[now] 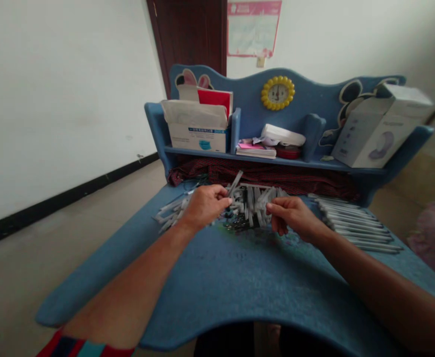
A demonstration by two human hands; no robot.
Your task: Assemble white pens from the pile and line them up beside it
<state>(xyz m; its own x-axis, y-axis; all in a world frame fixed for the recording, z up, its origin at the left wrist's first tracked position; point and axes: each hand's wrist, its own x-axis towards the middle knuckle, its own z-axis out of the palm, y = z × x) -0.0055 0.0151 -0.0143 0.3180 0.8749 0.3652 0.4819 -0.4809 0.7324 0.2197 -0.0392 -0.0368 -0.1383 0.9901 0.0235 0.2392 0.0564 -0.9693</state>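
Over the parts at the back of the desk, my left hand (207, 204) is closed, pinching a translucent pen barrel (236, 181) that slants up to the right. My right hand (294, 216) has its thumb and forefinger pressed together at the right side of the pile; anything between them is too small to make out. Between the hands lies a heap of clear plastic pen parts (253, 199), with small black pieces (240, 225) along its near edge. More whitish tubes (171, 214) lie left of my left hand. To the right, several pens (358, 225) lie side by side in a row.
The blue desk (240, 282) has a raised shelf (210, 150) at the back. On it stand a mask box (197, 131), notebooks (256, 150) and a white carton (379, 131). A yellow-rimmed clock (277, 93) is above. Dark checked cloth (269, 173) lies beneath the shelf.
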